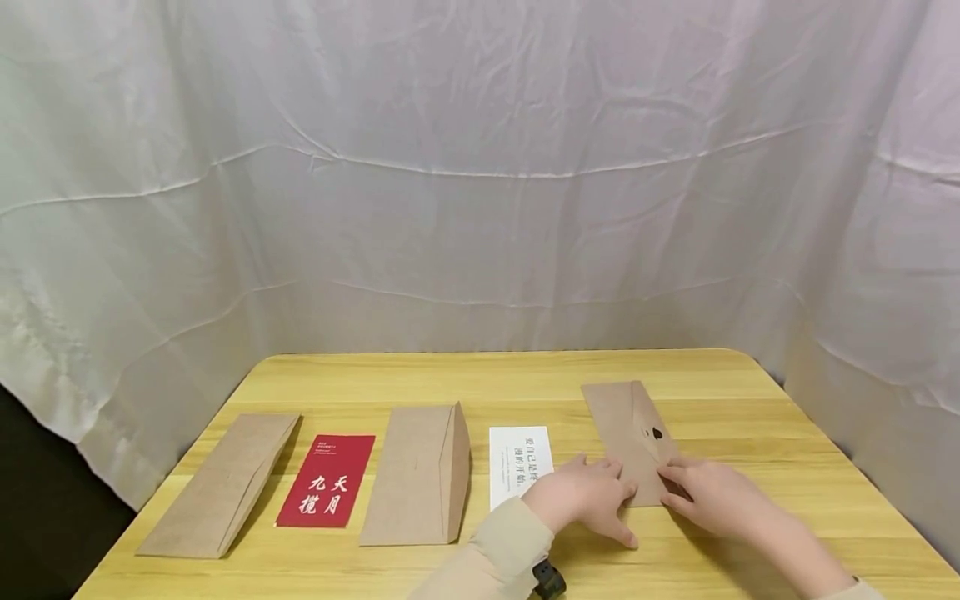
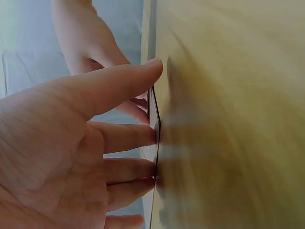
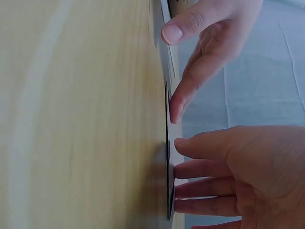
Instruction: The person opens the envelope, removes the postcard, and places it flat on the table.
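A brown paper envelope (image 1: 619,417) lies flat on the table at the right, its flap folded over and a small black mark on it. My left hand (image 1: 585,498) rests its fingertips on the envelope's near left part, with the thumb out to the side. On the flap side my right hand (image 1: 716,493) presses the near right corner with extended fingertips. From the right wrist view, the fingers (image 3: 205,191) meet the thin envelope with nothing gripped. The left wrist view shows straight fingers (image 2: 131,138) against the envelope's edge. Beside the left hand, a white card (image 1: 513,458) is partly covered by it.
Further left lie a second brown envelope (image 1: 408,475) with its flap raised, a red card (image 1: 326,481) with white characters, and a third brown envelope (image 1: 213,492). The wooden table (image 1: 510,379) has a white curtain (image 1: 480,233) behind it and at both sides.
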Demonstrator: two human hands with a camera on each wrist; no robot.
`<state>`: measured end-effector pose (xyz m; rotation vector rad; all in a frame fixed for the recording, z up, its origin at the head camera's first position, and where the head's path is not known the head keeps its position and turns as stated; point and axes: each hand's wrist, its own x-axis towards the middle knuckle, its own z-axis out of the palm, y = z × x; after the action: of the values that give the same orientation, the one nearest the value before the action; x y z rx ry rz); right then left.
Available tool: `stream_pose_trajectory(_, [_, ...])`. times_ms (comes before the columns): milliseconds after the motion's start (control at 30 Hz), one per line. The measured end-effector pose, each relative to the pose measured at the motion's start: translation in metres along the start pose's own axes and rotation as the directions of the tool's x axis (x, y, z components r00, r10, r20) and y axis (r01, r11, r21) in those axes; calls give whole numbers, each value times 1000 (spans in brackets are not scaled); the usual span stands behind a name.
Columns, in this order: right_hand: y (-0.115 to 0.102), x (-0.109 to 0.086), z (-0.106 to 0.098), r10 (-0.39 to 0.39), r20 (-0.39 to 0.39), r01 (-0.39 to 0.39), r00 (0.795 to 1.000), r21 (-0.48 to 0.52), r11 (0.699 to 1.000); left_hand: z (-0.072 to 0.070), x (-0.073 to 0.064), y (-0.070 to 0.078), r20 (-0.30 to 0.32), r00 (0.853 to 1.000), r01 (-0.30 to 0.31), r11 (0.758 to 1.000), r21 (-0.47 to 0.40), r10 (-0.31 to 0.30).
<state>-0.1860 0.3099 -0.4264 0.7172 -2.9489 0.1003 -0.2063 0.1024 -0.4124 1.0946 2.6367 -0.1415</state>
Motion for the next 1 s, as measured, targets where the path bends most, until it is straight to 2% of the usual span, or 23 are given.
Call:
stream_pose_trajectory(167, [-11,-3,-1,-24,-4,24,1000,-20,1000,3,-12,-1,-7,1000,-19,999,45,20])
stream_pose_trajectory(400, [-26,-7,0,-74,-1,74,997,-29,997,6,-29,-8,10,998,-60,997,45,59])
stream_pose_trajectory(600, [-34,-7,-3,-107,24,108,994,-40,993,8,-43,-14,-10,995,-97,992,76,98])
stream_pose_trajectory(867, [-41,-5,-6,-83,21,83,996,15,996,13,-53,-16,-13,996,-85,993,81,86])
stream_pose_trajectory(1000, [-43,-2,-5,-74,-9,74,997,-9,997,14,-54,-15,-10,997,-79,993,84,80])
